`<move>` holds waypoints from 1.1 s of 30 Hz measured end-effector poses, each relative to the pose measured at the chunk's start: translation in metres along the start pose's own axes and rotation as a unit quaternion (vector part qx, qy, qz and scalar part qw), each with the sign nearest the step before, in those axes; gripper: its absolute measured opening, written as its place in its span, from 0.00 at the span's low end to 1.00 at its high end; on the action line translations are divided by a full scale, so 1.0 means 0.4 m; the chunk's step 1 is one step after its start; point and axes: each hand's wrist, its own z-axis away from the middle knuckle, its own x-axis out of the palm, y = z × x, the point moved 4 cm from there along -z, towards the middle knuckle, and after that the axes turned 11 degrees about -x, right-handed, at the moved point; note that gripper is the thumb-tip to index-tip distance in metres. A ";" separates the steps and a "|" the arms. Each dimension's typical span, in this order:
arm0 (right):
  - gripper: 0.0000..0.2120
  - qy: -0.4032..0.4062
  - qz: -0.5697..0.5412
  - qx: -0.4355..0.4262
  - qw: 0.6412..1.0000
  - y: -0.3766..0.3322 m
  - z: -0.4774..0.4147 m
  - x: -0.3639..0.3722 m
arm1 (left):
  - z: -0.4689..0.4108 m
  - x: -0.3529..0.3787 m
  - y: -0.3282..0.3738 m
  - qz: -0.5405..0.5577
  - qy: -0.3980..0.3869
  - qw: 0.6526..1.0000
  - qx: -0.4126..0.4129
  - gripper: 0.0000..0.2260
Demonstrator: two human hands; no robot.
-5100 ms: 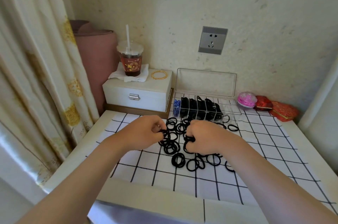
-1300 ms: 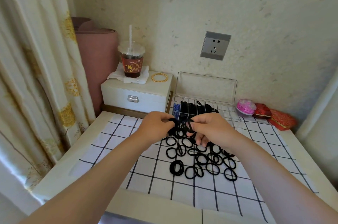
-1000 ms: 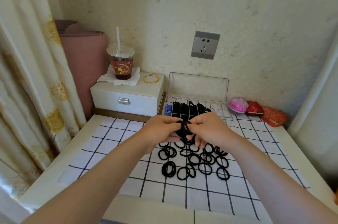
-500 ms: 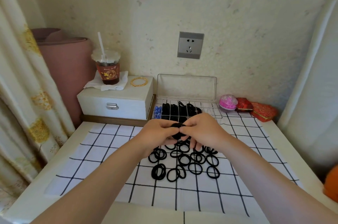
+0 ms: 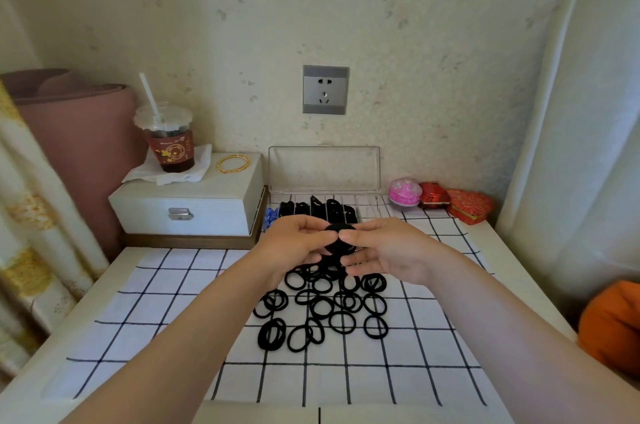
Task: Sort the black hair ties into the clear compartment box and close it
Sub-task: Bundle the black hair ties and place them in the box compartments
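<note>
Between both hands I hold a bunch of black hair ties [image 5: 340, 238], raised a little above the cloth. My left hand [image 5: 294, 247] and my right hand [image 5: 384, 250] pinch it from either side, thumbs nearly touching. Several loose black hair ties [image 5: 325, 309] lie on the white checked cloth [image 5: 156, 305] below my hands. Just behind my hands, against the wall, sits the clear compartment box [image 5: 370, 207], its lid [image 5: 323, 169] standing upright. Its left and middle compartments hold black ties, and its right ones look bare.
A white jewellery box [image 5: 188, 207] stands at the back left with an iced drink cup [image 5: 168, 139] and a gold bangle [image 5: 233, 163] on top. A pink round case [image 5: 404, 192] and red boxes [image 5: 469, 205] sit right of the clear box. Curtains hang on both sides.
My hands have risen from the pile with a gathered bunch of ties and hold it nearer the box. The camera has turned right, so everything sits further left.
</note>
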 end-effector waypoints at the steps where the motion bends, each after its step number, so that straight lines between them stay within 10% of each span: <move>1: 0.13 0.003 -0.008 0.007 1.000 0.002 0.002 -0.007 | -0.002 0.008 0.002 0.001 0.004 1.000 0.000 0.10; 10: 0.18 0.001 -0.022 0.049 0.999 0.001 0.025 -0.050 | -0.018 0.062 0.018 -0.059 -0.001 0.998 0.037 0.09; 20: 0.08 0.184 0.037 -0.042 0.981 -0.053 -0.064 -0.119 | -0.097 0.023 0.092 -0.199 0.078 0.969 0.127 0.07; 33: 0.12 0.221 0.563 -0.084 0.792 -0.061 -0.218 -0.133 | -0.231 0.048 0.062 -0.469 0.140 0.838 0.240 0.17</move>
